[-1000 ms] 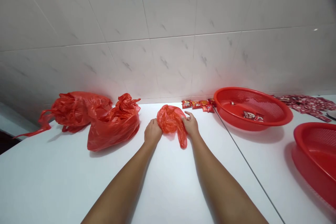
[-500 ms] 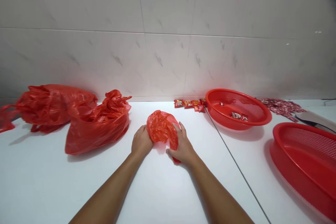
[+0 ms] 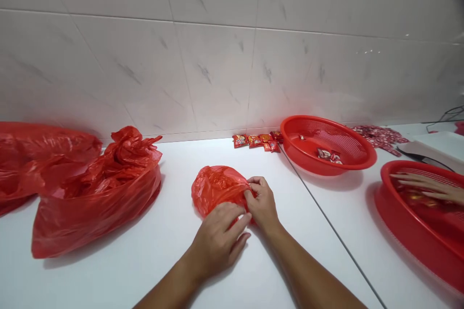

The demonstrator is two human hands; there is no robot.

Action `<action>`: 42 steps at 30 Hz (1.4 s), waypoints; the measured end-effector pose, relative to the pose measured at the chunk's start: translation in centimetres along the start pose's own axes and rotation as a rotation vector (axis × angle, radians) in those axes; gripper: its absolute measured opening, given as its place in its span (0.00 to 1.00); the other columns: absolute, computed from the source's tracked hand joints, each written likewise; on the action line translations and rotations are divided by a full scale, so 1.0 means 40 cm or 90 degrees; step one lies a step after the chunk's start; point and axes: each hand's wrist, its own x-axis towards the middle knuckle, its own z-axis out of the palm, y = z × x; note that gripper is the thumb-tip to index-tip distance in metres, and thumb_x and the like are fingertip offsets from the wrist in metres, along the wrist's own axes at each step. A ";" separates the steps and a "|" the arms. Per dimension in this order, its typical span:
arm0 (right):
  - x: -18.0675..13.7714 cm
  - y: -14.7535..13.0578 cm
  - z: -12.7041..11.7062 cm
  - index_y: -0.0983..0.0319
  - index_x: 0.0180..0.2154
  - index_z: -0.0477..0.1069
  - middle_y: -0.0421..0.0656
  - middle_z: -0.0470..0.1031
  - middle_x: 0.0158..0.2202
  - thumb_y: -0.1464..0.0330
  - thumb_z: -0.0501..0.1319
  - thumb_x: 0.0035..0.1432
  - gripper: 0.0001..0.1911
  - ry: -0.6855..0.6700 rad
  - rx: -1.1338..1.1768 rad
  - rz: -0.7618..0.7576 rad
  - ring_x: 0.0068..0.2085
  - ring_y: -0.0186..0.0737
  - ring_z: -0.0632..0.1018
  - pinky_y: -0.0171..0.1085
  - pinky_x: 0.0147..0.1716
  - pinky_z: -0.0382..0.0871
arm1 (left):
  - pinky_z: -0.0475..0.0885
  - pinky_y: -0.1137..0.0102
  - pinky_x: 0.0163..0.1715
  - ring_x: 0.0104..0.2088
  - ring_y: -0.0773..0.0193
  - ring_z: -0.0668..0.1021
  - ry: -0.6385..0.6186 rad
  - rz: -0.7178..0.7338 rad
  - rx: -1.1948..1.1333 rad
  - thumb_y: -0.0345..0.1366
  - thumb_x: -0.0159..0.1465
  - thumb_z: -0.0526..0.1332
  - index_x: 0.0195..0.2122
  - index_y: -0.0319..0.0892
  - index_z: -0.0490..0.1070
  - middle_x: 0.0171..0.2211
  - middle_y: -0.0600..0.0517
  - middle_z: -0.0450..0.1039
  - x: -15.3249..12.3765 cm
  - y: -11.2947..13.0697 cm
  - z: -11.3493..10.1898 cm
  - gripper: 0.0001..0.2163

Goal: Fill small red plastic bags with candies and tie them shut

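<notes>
A small red plastic bag (image 3: 213, 186) lies crumpled on the white table in front of me. My right hand (image 3: 261, 203) pinches its right edge between thumb and fingers. Over the near side of the bag is my left hand (image 3: 223, 236), its fingers apart and curved; whether its fingertips touch the plastic I cannot tell. What the bag holds, if anything, is hidden.
Large red plastic bags (image 3: 105, 198) stand at left. Small red packets (image 3: 253, 140) lie by the wall. A red basket (image 3: 328, 142) holds a few wrapped pieces. Another person's hand (image 3: 431, 186) reaches into the nearer red basket (image 3: 402, 207); more packets (image 3: 384, 137) lie behind.
My left hand has come off the bag's left side and moved nearer, rightward. My right hand now pinches the edge. Another person's hand has entered the right basket, which now shows contents. The view has shifted.
</notes>
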 end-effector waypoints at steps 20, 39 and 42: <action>0.006 -0.022 -0.078 0.57 0.32 0.73 0.49 0.73 0.55 0.64 0.64 0.57 0.04 0.107 0.020 0.019 0.58 0.52 0.75 0.44 0.48 0.73 | 0.48 0.34 0.70 0.42 0.44 0.77 -0.099 -0.341 0.434 0.38 0.68 0.59 0.22 0.44 0.77 0.44 0.40 0.80 -0.019 -0.083 -0.045 0.17; 0.043 0.014 -0.128 0.56 0.54 0.65 0.41 0.78 0.39 0.64 0.63 0.54 0.26 0.191 0.222 0.164 0.35 0.43 0.80 0.40 0.37 0.73 | 0.40 0.28 0.70 0.41 0.48 0.80 -0.117 -0.325 0.314 0.44 0.72 0.59 0.22 0.46 0.76 0.34 0.50 0.83 -0.025 -0.091 -0.019 0.21; 0.043 0.011 -0.130 0.57 0.52 0.67 0.41 0.76 0.39 0.65 0.63 0.52 0.24 0.248 0.202 0.151 0.36 0.42 0.79 0.40 0.37 0.72 | 0.41 0.28 0.70 0.36 0.50 0.79 -0.100 -0.313 0.312 0.44 0.69 0.62 0.21 0.47 0.73 0.26 0.52 0.78 -0.027 -0.094 -0.016 0.19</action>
